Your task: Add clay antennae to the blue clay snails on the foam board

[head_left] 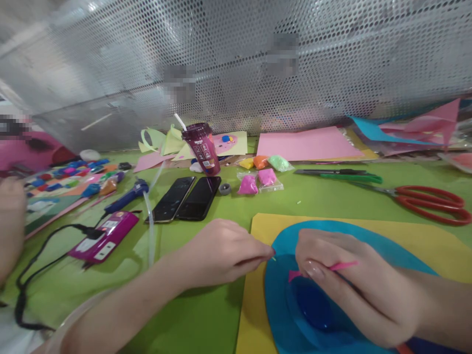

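My left hand [224,253] rests on the green table with its fingers pinched together on a tiny green bit at the edge of a blue oval sheet [287,305]. My right hand [346,280] lies on that blue sheet, fingers closed round a thin pink strip [341,266] that sticks out to the right. The blue sheet sits on a yellow sheet [435,243]. A darker blue round piece [313,307] lies under my right hand.
Two dark phones [188,198], a maroon cup with a straw [202,147], bags of coloured clay [258,182], red scissors [431,202], green scissors [342,174], a magenta power bank with black cable [105,238] and pink paper [306,143] lie about. Another person's hand [9,221] shows at left.
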Tool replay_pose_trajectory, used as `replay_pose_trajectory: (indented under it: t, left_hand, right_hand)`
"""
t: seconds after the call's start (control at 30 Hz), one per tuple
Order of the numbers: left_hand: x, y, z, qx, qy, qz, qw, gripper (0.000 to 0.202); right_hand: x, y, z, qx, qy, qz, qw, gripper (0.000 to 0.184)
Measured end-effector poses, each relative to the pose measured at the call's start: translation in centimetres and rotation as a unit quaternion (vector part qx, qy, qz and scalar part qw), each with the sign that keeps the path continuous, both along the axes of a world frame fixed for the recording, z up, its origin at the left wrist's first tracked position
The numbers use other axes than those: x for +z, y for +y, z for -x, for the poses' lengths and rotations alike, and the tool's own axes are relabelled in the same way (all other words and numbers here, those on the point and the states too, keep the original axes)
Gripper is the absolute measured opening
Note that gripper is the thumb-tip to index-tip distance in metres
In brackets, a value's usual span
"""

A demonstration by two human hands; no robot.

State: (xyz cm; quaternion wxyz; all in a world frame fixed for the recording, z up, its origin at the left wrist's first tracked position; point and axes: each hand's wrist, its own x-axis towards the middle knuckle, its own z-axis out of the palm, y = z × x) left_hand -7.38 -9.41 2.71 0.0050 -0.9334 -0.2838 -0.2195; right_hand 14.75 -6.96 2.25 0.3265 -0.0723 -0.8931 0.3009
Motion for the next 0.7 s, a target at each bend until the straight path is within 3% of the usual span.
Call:
replay_pose_trajectory:
  t: [0.7]
  left_hand:
    - [-0.05,0.07,-0.03,-0.005,-0.003,0.011,1.0,0.016]
  right_hand:
    - [0.15,-0.28,0.07,0.011,-0.016,-0.008,1.0,0.017]
